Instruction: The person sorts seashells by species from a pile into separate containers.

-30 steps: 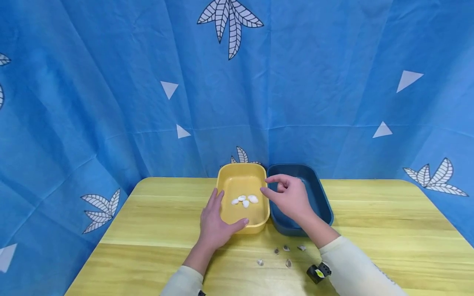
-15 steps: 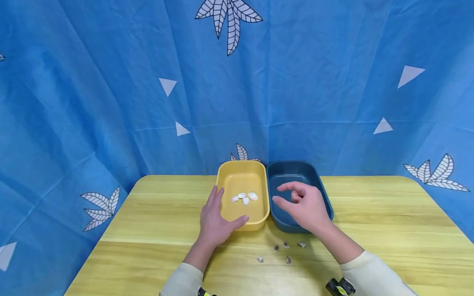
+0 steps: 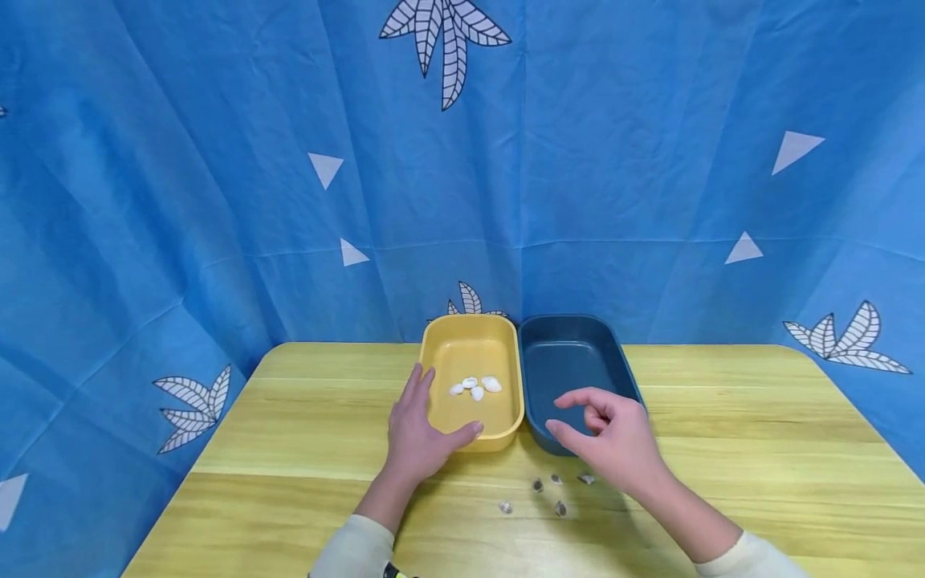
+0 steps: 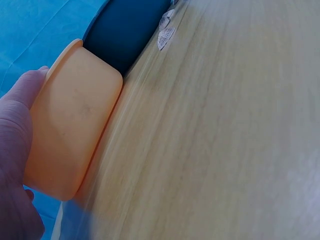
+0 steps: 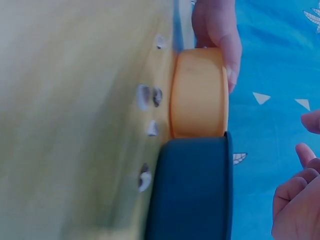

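Note:
My left hand (image 3: 417,437) holds the near left corner of a yellow bin (image 3: 473,440), thumb on its front rim and fingers along its left side. Several white seashells (image 3: 477,393) lie on the bin's floor. Close on its right stands a dark blue bin (image 3: 571,369). Over that bin's near right part is my right hand (image 3: 614,437), thumb and index finger apart, the other fingers curled, nothing between them. On the table below it lie several small grey-brown shells (image 3: 560,508); the right wrist view shows one such shell (image 5: 144,181) near the blue bin's base.
The wooden table (image 3: 723,449) reaches out to both sides. A blue curtain (image 3: 614,160) with white leaves and triangles hangs right behind the bins, at the table's back edge.
My right hand has moved right and toward me, from the rim between the two bins to the blue bin's near side. The left hand stays on the yellow bin.

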The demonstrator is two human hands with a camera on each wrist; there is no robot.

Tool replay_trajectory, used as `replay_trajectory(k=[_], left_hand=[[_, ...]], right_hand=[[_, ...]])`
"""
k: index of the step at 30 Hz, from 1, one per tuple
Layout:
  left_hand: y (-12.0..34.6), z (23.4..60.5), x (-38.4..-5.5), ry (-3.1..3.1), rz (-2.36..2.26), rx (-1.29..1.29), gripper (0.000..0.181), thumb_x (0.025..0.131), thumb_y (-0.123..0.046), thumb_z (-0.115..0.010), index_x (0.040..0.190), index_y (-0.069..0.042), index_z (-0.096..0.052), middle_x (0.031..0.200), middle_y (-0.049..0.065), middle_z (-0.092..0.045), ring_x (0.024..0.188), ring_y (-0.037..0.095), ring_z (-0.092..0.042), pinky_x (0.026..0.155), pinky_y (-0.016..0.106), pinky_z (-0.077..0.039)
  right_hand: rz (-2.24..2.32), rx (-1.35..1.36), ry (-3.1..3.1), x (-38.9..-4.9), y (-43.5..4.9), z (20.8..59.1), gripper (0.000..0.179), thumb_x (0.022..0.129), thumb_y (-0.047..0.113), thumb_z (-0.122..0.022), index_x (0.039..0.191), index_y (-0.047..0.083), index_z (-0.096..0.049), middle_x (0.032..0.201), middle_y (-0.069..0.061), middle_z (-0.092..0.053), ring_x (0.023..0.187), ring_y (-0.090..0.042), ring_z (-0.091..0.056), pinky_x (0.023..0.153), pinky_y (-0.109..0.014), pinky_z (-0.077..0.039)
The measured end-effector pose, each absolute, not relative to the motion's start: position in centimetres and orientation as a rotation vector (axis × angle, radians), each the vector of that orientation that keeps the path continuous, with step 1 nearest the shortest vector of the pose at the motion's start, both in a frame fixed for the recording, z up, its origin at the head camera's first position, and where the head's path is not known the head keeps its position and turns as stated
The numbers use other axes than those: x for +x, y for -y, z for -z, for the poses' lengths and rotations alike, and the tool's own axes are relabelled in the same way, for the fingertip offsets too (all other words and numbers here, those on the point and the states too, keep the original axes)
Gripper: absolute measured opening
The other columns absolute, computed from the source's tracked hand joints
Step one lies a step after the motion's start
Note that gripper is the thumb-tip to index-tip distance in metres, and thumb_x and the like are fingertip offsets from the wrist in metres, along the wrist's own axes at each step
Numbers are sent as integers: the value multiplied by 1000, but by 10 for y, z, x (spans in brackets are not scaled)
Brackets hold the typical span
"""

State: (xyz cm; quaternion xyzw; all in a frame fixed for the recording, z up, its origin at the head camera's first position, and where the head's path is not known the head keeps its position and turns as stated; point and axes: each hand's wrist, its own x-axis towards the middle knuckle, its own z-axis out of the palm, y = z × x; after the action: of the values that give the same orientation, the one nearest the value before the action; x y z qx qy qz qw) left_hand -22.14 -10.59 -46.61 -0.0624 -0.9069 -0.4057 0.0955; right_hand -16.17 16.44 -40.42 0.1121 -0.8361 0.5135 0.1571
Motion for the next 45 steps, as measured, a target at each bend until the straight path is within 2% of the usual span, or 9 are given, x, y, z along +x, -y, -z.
replay_trajectory(k=[6, 11, 20, 28, 34, 45], left_hand=[[106, 466, -222, 2676, 1209, -201, 111, 68, -60, -84, 156, -15, -33, 165, 0, -15, 147, 31, -21, 114, 60, -16], [106, 467, -222, 2672, 1205, -206, 111, 68, -60, -84, 156, -14, -33, 165, 0, -16, 147, 30, -21, 114, 60, -15], [106, 467, -222, 2675, 1213, -199, 112, 68, -61, -84, 156, -14, -34, 165, 0, -16, 147, 31, -21, 114, 60, -16], [106, 467, -221, 2675, 1201, -193, 112, 67, -62, -84, 156, -14, -34, 165, 0, -16, 147, 33, -21, 113, 61, -17], [106, 468, -221, 2674, 1182, -198, 112, 67, -63, -83, 155, -14, -35, 165, 1, -17, 146, 34, -22, 113, 62, -18], [106, 467, -222, 2665, 1200, -203, 111, 67, -61, -84, 155, -13, -35, 165, 2, -18, 146, 34, -22, 113, 62, -18]], right_hand=[[-1452, 280, 2433, -149, -174, 416, 20, 79, 19, -87, 93, 23, -73, 56, 10, -24, 47, -5, -22, 44, -29, -34], [-1430, 259, 2437, -138, -180, 427, 19, 78, 18, -88, 91, 19, -74, 57, 11, -24, 48, -3, -22, 43, -27, -33], [-1403, 149, 2509, -126, -191, 444, 20, 76, 16, -88, 90, 16, -74, 57, 10, -25, 49, -2, -22, 48, -26, -34], [-1439, 63, 2587, -124, -197, 455, 23, 77, 23, -88, 92, 14, -74, 56, 8, -24, 50, -4, -27, 55, -25, -37], [-1442, -6, 2639, -126, -200, 463, 22, 77, 22, -89, 91, 13, -74, 56, 8, -26, 48, -5, -28, 50, -25, -35], [-1365, -40, 2804, -133, -202, 472, 20, 76, 18, -87, 91, 13, -73, 57, 5, -38, 48, -9, -36, 50, -26, -34]])
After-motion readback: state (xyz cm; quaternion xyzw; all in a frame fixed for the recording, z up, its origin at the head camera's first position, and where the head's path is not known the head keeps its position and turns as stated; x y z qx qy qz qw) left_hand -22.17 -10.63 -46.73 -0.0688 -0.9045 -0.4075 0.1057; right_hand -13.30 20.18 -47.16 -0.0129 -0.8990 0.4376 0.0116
